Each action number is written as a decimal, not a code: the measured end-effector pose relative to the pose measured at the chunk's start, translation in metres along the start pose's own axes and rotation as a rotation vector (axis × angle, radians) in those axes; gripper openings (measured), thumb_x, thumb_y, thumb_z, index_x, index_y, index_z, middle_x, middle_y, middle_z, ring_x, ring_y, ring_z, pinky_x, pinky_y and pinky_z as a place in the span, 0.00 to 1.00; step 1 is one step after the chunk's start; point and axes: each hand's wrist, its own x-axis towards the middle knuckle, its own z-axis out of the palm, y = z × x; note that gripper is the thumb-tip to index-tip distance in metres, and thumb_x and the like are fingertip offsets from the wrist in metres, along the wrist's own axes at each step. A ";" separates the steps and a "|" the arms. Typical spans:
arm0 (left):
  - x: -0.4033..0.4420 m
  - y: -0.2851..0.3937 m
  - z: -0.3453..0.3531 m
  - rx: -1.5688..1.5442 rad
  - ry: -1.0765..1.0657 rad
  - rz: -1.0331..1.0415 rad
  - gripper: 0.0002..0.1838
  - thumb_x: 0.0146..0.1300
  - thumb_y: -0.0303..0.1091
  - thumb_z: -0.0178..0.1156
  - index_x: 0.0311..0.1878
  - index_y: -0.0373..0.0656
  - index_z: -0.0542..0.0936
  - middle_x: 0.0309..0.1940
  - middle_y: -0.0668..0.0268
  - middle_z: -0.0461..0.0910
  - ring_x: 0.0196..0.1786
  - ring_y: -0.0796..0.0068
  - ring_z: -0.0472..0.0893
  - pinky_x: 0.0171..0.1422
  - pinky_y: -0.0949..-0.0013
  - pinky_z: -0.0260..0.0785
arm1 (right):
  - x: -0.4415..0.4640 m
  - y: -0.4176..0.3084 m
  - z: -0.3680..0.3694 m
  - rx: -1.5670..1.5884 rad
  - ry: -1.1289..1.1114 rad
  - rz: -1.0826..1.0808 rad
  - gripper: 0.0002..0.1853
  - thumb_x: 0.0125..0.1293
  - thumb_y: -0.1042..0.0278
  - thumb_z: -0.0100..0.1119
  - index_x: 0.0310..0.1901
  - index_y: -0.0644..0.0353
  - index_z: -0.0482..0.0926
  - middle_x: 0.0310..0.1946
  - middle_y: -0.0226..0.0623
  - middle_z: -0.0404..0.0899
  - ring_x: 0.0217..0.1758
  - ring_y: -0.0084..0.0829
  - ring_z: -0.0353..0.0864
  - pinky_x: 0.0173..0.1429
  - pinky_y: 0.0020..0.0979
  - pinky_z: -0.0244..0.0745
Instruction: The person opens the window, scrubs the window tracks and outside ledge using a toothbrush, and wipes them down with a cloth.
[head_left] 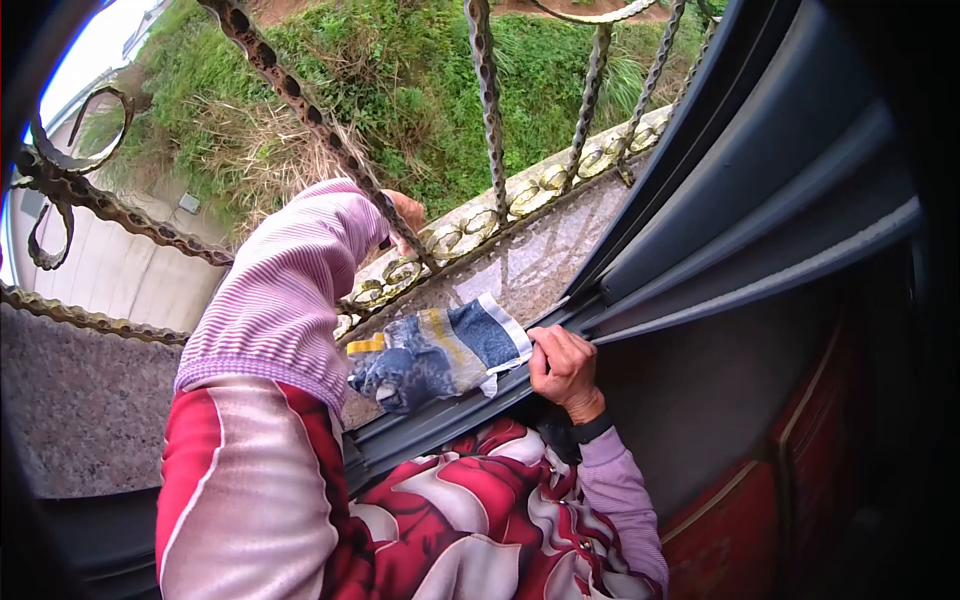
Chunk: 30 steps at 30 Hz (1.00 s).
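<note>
My left hand (405, 218) reaches out past the window bars, at the outer edge of the sill. A twisted bar crosses in front of it, and its fingers are mostly hidden. My right hand (563, 368) is closed at the white-edged end of a damp-looking blue, grey and yellow cloth (455, 345). This cloth lies bunched over the sill and the dark window track (440, 425), with a small yellow loop at its far left end.
Rusty twisted metal bars (490, 110) stand along the outer edge of the stone sill (90, 410). A dark sliding window frame (720, 200) rises on the right. Beyond the bars are a green slope (400, 90) and a pale concrete surface (120, 270) below.
</note>
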 end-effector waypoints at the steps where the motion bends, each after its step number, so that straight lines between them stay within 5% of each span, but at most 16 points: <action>1: 0.007 0.064 -0.005 0.203 0.020 -0.418 0.19 0.57 0.47 0.66 0.30 0.36 0.82 0.22 0.59 0.79 0.24 0.64 0.77 0.27 0.63 0.65 | 0.000 0.001 0.000 -0.001 0.009 0.000 0.11 0.47 0.81 0.55 0.35 0.61 0.78 0.24 0.39 0.76 0.26 0.42 0.79 0.30 0.37 0.73; 2: 0.020 0.131 0.001 0.347 0.037 -0.813 0.21 0.55 0.48 0.68 0.30 0.36 0.83 0.22 0.59 0.80 0.23 0.65 0.78 0.26 0.64 0.66 | 0.000 0.000 0.000 -0.003 0.011 -0.001 0.11 0.47 0.81 0.55 0.35 0.61 0.78 0.24 0.39 0.76 0.26 0.42 0.79 0.30 0.37 0.74; 5: -0.010 0.160 0.004 0.413 -0.018 -1.123 0.23 0.51 0.50 0.72 0.31 0.36 0.84 0.23 0.59 0.81 0.24 0.67 0.79 0.26 0.65 0.68 | 0.000 0.000 -0.002 -0.011 0.016 -0.006 0.11 0.47 0.80 0.55 0.35 0.61 0.77 0.24 0.39 0.76 0.26 0.42 0.79 0.30 0.37 0.74; 24: -0.020 0.139 -0.010 0.309 0.109 -1.062 0.15 0.52 0.43 0.65 0.32 0.39 0.85 0.25 0.59 0.83 0.34 0.66 0.83 0.40 0.63 0.75 | -0.004 0.006 0.004 0.010 0.048 -0.008 0.13 0.45 0.78 0.55 0.36 0.59 0.76 0.24 0.37 0.74 0.25 0.40 0.77 0.29 0.36 0.73; 30: -0.021 0.101 0.021 0.288 -0.004 -1.088 0.16 0.49 0.44 0.66 0.32 0.39 0.84 0.27 0.59 0.83 0.35 0.65 0.83 0.41 0.62 0.75 | -0.003 0.003 0.001 0.003 0.026 0.010 0.13 0.45 0.80 0.55 0.36 0.60 0.77 0.25 0.38 0.76 0.27 0.41 0.79 0.31 0.36 0.74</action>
